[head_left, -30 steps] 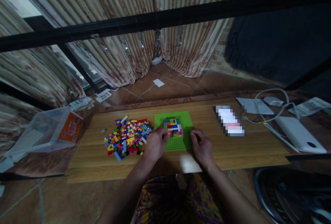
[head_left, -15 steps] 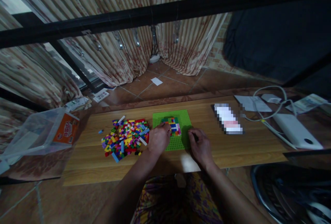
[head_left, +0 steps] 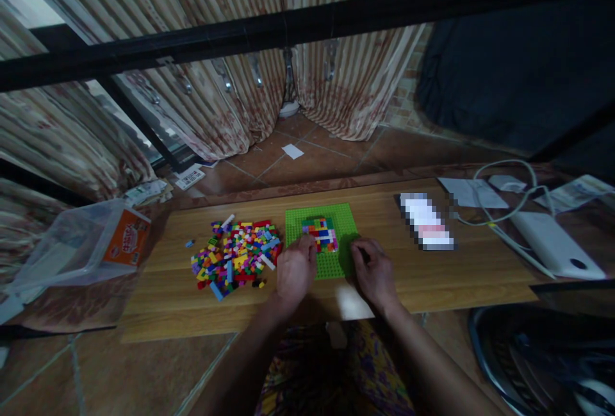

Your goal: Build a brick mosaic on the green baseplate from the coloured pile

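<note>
A green baseplate (head_left: 343, 213) lies on the wooden board, with a small patch of multicoloured bricks (head_left: 324, 234) built on its middle. My left hand (head_left: 295, 270) rests over the plate's left side, its fingers pinched together at the left edge of the built bricks. Whatever those fingertips may hold is hidden. At the plate's right edge is my right hand (head_left: 375, 271), its fingers curled in; I cannot make out anything in them. A heap of loose bricks (head_left: 237, 256) in many colours spreads to the left of my left hand.
The wooden board (head_left: 158, 281) carries everything. A phone (head_left: 426, 220) with a blurred screen lies right of the plate. Further right are a white power bank (head_left: 557, 246) and a looped cable (head_left: 475, 185). A clear plastic box (head_left: 81, 243) stands at the left.
My left hand has drawn back slightly toward me, uncovering more of the built bricks. My right hand stays at the plate's right edge. The whole view has shifted a little.
</note>
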A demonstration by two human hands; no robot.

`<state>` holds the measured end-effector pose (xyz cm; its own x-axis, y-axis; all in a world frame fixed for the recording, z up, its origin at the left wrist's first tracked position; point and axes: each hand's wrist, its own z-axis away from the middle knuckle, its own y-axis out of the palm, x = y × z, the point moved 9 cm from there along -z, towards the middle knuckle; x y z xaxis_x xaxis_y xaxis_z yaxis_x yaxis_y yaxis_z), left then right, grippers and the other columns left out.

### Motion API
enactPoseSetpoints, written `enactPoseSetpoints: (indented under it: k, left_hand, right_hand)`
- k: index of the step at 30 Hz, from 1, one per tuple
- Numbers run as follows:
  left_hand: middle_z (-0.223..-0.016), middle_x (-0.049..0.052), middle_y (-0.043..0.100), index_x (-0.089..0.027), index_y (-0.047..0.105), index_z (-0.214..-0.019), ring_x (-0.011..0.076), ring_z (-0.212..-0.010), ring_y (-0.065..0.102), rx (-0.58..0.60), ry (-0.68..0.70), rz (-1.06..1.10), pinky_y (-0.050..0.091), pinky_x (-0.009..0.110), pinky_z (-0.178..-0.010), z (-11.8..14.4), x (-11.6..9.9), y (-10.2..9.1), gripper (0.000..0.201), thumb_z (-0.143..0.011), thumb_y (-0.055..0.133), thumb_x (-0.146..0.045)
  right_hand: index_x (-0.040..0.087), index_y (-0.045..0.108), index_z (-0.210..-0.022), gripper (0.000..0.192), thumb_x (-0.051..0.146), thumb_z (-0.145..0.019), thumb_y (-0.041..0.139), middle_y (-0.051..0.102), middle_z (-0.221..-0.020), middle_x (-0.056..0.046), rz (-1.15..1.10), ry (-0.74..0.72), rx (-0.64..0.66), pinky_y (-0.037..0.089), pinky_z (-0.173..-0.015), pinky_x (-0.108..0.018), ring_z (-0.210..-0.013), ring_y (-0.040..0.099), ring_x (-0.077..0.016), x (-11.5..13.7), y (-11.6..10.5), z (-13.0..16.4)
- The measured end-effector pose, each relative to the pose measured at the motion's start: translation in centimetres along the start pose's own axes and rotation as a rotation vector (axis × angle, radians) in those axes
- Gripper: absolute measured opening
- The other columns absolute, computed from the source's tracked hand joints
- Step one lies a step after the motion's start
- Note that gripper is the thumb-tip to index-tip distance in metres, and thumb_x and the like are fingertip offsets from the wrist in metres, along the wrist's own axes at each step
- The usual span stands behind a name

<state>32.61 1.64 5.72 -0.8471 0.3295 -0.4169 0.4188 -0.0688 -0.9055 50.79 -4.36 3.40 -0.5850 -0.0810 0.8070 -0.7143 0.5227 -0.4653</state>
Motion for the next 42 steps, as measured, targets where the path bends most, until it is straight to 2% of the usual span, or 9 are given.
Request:
enactPoseSetpoints:
  k: [4, 9, 14, 22, 29, 34, 38, 42]
  left_hand:
    - [-0.11, 0.006, 0.069, -0.022, 0.062, -0.115, 0.019, -0.1, 0.064, -0.055, 0.073, 0.052, 0.05, 0.03, -0.087, 1.0, -0.3, -0.1, 0.027, -0.095, 0.044, -0.019]
    - [-0.125, 0.008, 0.063, -0.022, 0.054, -0.13, 0.0209, -0.114, 0.059, -0.042, 0.143, 0.005, 0.05, 0.035, -0.097, 1.6, -0.8, 0.5, 0.038, -0.095, 0.042, -0.018]
    - [-0.131, 0.007, 0.059, -0.024, 0.05, -0.136, 0.0224, -0.117, 0.057, -0.001, 0.174, -0.072, 0.051, 0.035, -0.096, 1.8, -0.9, 1.4, 0.046, -0.091, 0.044, -0.013]
    - [-0.135, 0.011, 0.057, -0.019, 0.046, -0.141, 0.0257, -0.117, 0.057, 0.088, 0.17, -0.195, 0.052, 0.037, -0.093, 1.8, -1.3, 1.9, 0.053, -0.089, 0.042, -0.01]
    - [-0.134, 0.015, 0.056, -0.017, 0.044, -0.142, 0.0251, -0.114, 0.059, 0.157, 0.162, -0.271, 0.053, 0.034, -0.089, 1.7, -1.8, 2.0, 0.054, -0.089, 0.04, -0.007]
    - [-0.136, 0.013, 0.056, -0.016, 0.043, -0.142, 0.0242, -0.118, 0.058, 0.12, 0.153, -0.228, 0.053, 0.034, -0.093, 2.1, -2.0, 1.5, 0.053, -0.09, 0.039, -0.007]
    - [-0.14, 0.013, 0.053, -0.016, 0.04, -0.144, 0.0257, -0.123, 0.055, 0.035, 0.153, -0.113, 0.049, 0.035, -0.101, 3.5, -1.3, 0.9, 0.055, -0.089, 0.044, -0.011]
    - [-0.127, 0.013, 0.062, -0.014, 0.054, -0.13, 0.026, -0.119, 0.058, -0.099, 0.105, -0.027, 0.05, 0.036, -0.101, 6.2, 0.9, -0.4, 0.041, -0.09, 0.046, -0.015]
  right_hand:
    - [0.021, 0.066, -0.088, 0.024, 0.036, -0.093, 0.048, 0.067, -0.094, -0.009, 0.0, 0.004, -0.004, 0.05, -0.084, -0.038, -0.092, 0.063, -0.0226, -0.1, 0.0, 0.0]
    - [0.021, 0.067, -0.089, 0.025, 0.036, -0.093, 0.048, 0.067, -0.093, -0.009, -0.005, 0.0, 0.0, 0.05, -0.084, -0.039, -0.091, 0.063, -0.0227, -0.1, 0.0, 0.0]
    - [0.021, 0.067, -0.089, 0.025, 0.036, -0.093, 0.048, 0.067, -0.094, -0.009, 0.011, -0.005, 0.002, 0.051, -0.083, -0.039, -0.091, 0.063, -0.023, 0.1, 0.0, 0.0]
    - [0.021, 0.067, -0.089, 0.025, 0.036, -0.093, 0.047, 0.067, -0.093, -0.009, 0.031, -0.013, 0.01, 0.05, -0.084, -0.039, -0.092, 0.063, -0.0228, -0.1, 0.1, 0.1]
    - [0.021, 0.067, -0.087, 0.026, 0.036, -0.093, 0.047, 0.067, -0.092, -0.009, 0.052, -0.012, 0.024, 0.05, -0.082, -0.038, -0.091, 0.062, -0.0232, 0.0, 0.3, 0.1]
    - [0.021, 0.067, -0.088, 0.026, 0.037, -0.093, 0.047, 0.067, -0.093, -0.009, 0.067, -0.019, 0.028, 0.049, -0.083, -0.038, -0.091, 0.062, -0.0233, 0.0, 0.3, 0.2]
    - [0.021, 0.066, -0.087, 0.026, 0.039, -0.093, 0.048, 0.067, -0.093, -0.009, 0.071, -0.027, 0.028, 0.048, -0.083, -0.039, -0.091, 0.062, -0.0237, -0.1, 0.3, 0.3]
    - [0.021, 0.066, -0.087, 0.027, 0.041, -0.092, 0.049, 0.067, -0.093, -0.009, 0.063, -0.03, 0.025, 0.048, -0.083, -0.039, -0.09, 0.062, -0.0238, -0.4, 0.3, 0.3]
